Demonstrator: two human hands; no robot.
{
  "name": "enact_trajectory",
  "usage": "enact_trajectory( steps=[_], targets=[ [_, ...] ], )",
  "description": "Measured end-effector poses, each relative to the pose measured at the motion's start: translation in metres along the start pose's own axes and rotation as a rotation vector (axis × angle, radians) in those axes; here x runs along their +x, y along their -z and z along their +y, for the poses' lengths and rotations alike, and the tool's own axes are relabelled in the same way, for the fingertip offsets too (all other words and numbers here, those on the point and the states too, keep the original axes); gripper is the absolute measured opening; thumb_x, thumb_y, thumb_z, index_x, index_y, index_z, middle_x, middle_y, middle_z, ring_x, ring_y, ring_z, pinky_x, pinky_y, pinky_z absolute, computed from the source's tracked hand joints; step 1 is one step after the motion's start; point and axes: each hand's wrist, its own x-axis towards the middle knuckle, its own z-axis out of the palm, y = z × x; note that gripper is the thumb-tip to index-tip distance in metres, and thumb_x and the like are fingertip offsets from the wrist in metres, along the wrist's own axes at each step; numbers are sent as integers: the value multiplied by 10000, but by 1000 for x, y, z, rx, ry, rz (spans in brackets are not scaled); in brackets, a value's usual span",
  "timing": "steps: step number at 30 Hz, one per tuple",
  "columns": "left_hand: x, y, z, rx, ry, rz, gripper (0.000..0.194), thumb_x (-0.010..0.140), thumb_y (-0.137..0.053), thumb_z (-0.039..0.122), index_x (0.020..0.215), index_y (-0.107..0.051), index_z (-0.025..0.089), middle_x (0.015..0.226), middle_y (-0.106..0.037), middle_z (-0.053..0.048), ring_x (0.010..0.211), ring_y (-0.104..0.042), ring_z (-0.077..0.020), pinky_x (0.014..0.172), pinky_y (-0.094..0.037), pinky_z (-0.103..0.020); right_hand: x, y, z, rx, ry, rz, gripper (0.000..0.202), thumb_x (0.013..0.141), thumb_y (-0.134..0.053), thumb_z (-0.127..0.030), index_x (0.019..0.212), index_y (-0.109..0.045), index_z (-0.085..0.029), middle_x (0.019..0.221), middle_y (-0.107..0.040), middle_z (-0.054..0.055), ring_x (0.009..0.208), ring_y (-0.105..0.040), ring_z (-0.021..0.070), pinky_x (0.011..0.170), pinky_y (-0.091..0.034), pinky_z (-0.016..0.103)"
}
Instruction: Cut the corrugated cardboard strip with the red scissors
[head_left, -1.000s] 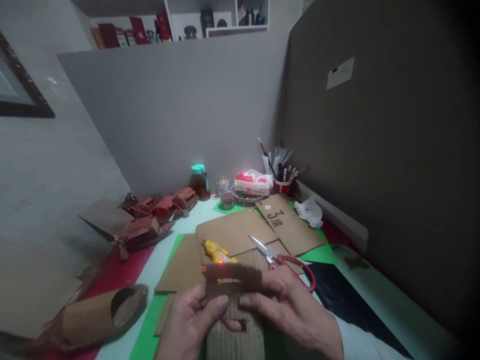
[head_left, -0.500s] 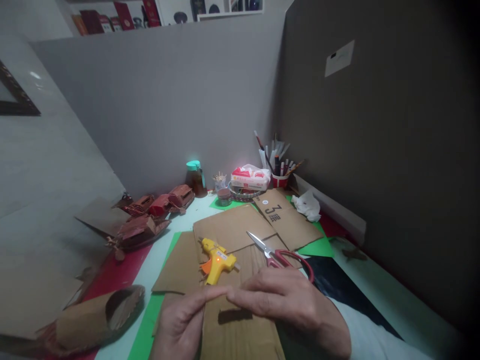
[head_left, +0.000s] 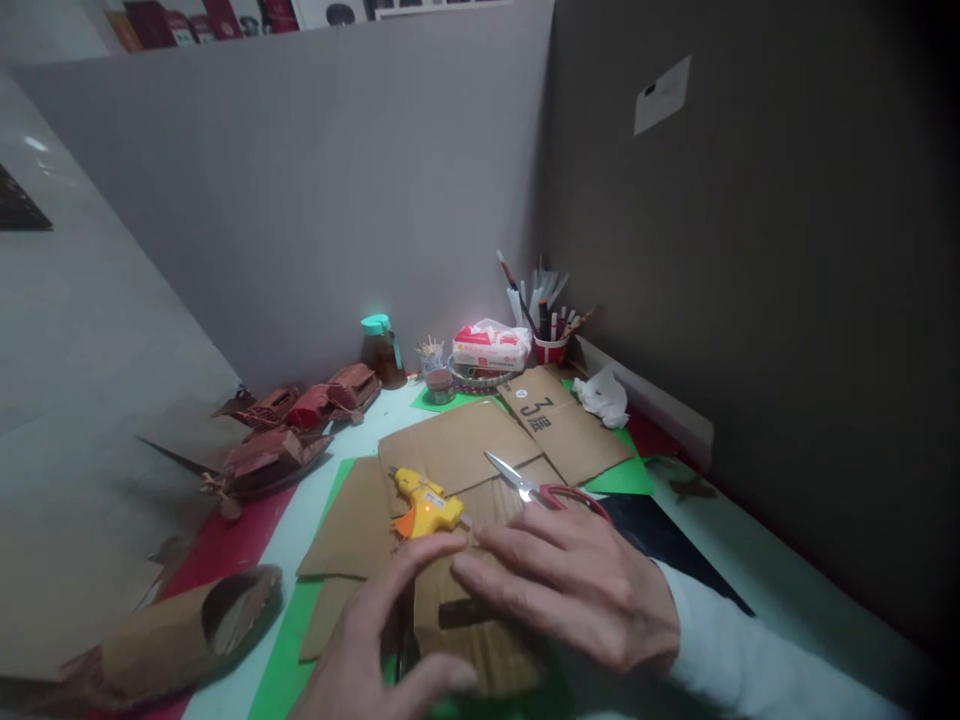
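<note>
A corrugated cardboard piece (head_left: pixel 472 640) with a dark rectangular slot lies flat on the green mat (head_left: pixel 277 660) at the near edge. My right hand (head_left: pixel 577 590) rests palm down on it, fingers spread. My left hand (head_left: pixel 375 650) touches its left side, index finger stretched toward the right fingertips. A yellow glue gun (head_left: pixel 424 500) with a lit red lamp lies just beyond the fingers. Red-handled scissors (head_left: pixel 540 488) lie to the right of it, partly hidden by my right hand.
Flat cardboard sheets (head_left: pixel 457 445) cover the middle, one marked with a 3 (head_left: pixel 536 408). Red model boats (head_left: pixel 292 425) sit at left, a cardboard roll (head_left: pixel 180 635) near left. A jar (head_left: pixel 379 348), tissue pack (head_left: pixel 487 350) and pen cup (head_left: pixel 549 345) stand at the back. Grey walls close two sides.
The cardboard piece was held up between both hands; it has come down flat onto the mat. Both hands now press on it with spread fingers.
</note>
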Motion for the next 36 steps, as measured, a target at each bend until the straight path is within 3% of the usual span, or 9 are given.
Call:
enact_trajectory(
  steps=[3, 7, 10, 13, 16, 20, 25, 32, 36],
  targets=[
    [1, -4, -8, 289, -61, 77, 457, 706, -796, 398, 1154, -711, 382, 1212, -733, -30, 1142, -638, -325, 995, -463, -444, -3, -1, 4, 94, -117, -87, 359, 1013, -362, -136, 1305, -556, -56, 975, -730, 166, 730, -615, 247, 592, -517, 376],
    [4, -12, -13, 373, -159, 141, 410, 763, -757, 355, 1169, -698, 358, 1236, -720, -17, 1155, -638, -278, 1000, -467, -358, -2, 10, 7, 258, -331, -181, 428, 875, -405, -69, 1278, -547, -81, 986, -706, 123, 847, -648, 210, 733, -548, 331],
    [5, -16, -18, 468, -243, 104, 448, 806, -716, 316, 1250, -661, 289, 1284, -694, -55, 1191, -624, -263, 1024, -459, -317, -2, 20, 5, 331, -445, -241, 417, 879, -502, -174, 1288, -509, -94, 1103, -692, 123, 978, -652, 214, 869, -524, 335],
    [5, -18, -28, 579, -326, 17, 501, 862, -647, 283, 1356, -570, 248, 1344, -654, -85, 1243, -591, -256, 1052, -448, -333, -3, 18, 3, 354, -511, -375, 631, 820, -723, -375, 1334, -484, -98, 1169, -669, 151, 1018, -628, 281, 893, -510, 403],
    [4, -17, -41, 698, -404, -29, 578, 897, -587, 229, 1449, -421, 270, 1401, -606, -91, 1295, -546, -238, 1053, -459, -378, -4, 10, 3, 332, -576, -505, 561, 786, -772, -293, 1254, -553, -76, 1051, -675, 162, 940, -603, 320, 806, -512, 457],
    [4, -17, -52, 846, -481, -50, 652, 924, -527, 207, 1511, -249, 269, 1444, -560, -119, 1333, -504, -220, 1026, -473, -414, -3, 5, 3, 320, -593, -584, 481, 809, -748, -279, 1207, -579, -67, 1065, -645, 160, 979, -559, 313, 828, -488, 429],
    [6, -21, -61, 969, -560, -26, 696, 941, -472, 195, 1546, -132, 138, 1499, -470, -205, 1372, -433, -254, 1013, -442, -431, -2, 2, -2, 282, -569, -614, 461, 872, -677, -320, 1259, -560, -99, 1083, -616, 137, 963, -511, 301, 842, -450, 436],
    [5, -12, -48, 1039, -610, 38, 650, 962, -468, 282, 1518, -211, 67, 1491, -472, -216, 1367, -419, -246, 991, -449, -364, -5, -3, -10, 234, -566, -601, 557, 868, -691, -288, 1346, -493, -81, 1108, -581, 129, 987, -478, 291, 867, -417, 433],
    [6, -7, -46, 1120, -711, 46, 586, 971, -452, 208, 1507, -259, 69, 1448, -527, -216, 1347, -449, -238, 998, -444, -353, -8, -6, -8, 226, -557, -605, 665, 871, -703, -412, 1390, -462, -73, 1137, -569, 146, 997, -466, 307, 887, -404, 465]
  ],
)
